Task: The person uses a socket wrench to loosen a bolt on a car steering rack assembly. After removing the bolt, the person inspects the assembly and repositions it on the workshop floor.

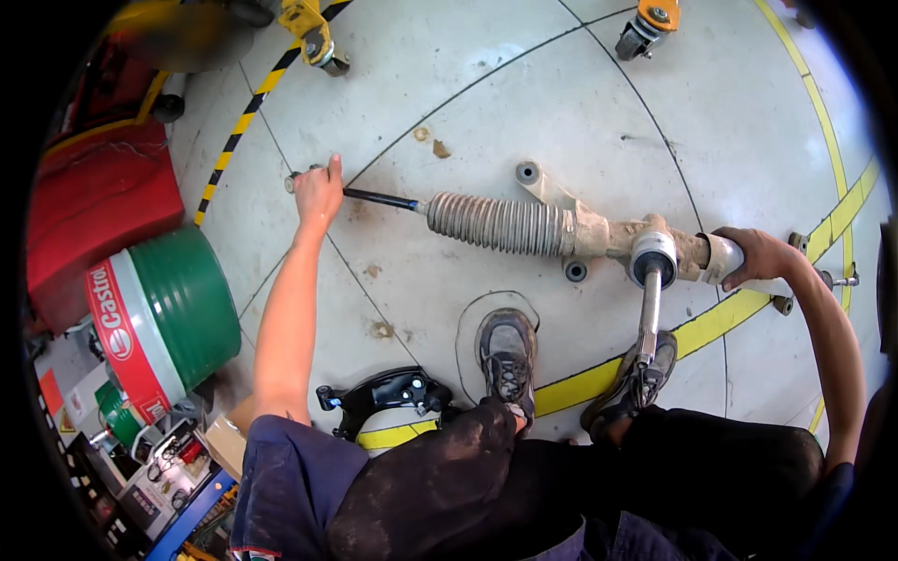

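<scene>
A dusty steering rack (pixel 599 234) spans the view in front of me, above the floor or resting on it; I cannot tell which. My left hand (pixel 318 194) is closed round the outer end of its thin black tie rod (pixel 379 197). Between that rod and the housing sits a ribbed, dirt-covered rubber boot (pixel 500 224). My right hand (pixel 756 254) wraps over the pale tube at the rack's right end, its fingers partly hidden. From the middle of the housing a bright metal input shaft (pixel 648 313) points toward my feet. Bushed mounting lugs (pixel 529 174) stick out from the body.
A black control arm (pixel 388 397) lies on the floor by my left shoe (pixel 507 360). At left stand a green and red drum (pixel 173 313) and a red cabinet (pixel 108 206). Yellow stand legs with casters (pixel 323 51) are at the far side. Yellow tape (pixel 720 323) crosses the floor.
</scene>
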{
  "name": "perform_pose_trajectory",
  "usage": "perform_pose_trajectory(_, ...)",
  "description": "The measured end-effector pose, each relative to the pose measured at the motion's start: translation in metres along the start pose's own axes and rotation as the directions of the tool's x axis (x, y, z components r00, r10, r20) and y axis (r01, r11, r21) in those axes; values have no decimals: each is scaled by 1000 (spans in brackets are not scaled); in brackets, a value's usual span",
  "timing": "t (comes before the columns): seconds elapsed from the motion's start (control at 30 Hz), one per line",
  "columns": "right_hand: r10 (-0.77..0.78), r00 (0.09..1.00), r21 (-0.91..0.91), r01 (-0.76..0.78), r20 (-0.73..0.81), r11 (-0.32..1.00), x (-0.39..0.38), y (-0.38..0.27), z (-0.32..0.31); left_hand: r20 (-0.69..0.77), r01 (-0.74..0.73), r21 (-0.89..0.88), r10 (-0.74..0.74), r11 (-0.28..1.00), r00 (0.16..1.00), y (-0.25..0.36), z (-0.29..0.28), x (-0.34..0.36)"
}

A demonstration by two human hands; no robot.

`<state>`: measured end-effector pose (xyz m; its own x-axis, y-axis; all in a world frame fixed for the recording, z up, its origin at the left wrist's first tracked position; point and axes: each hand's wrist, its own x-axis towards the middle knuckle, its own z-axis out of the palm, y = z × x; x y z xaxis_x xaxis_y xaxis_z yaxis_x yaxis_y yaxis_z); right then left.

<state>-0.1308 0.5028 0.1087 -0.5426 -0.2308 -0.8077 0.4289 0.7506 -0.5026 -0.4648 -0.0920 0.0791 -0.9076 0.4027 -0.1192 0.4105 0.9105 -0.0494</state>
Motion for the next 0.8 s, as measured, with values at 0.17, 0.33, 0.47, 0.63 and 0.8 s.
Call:
perform_pose_trajectory(0.17,1,1000,-17,-1,-5,1000,-2,9,0,27,68,6,-68,998,997,8,4,-2)
perform_pose_trajectory(0.33,-35,997,6,35,-62,999,-5,10,3,67,106,36,-109,994,992,2,5,-11)
perform_pose_trajectory(0.47,-10,998,26,12,-62,1000,-10,13,2,127,203,64,-209,977,970,6,10,-39)
perform_pose_trajectory(0.63,10,999,14,-10,-46,1000,-13,10,-1,269,340,83,-349,937,898,13,16,-96)
perform_pose_trajectory(0.8,-4,1000,6,4,-16,1000,-1,6,0,408,408,96,-410,908,816,6,16,-162)
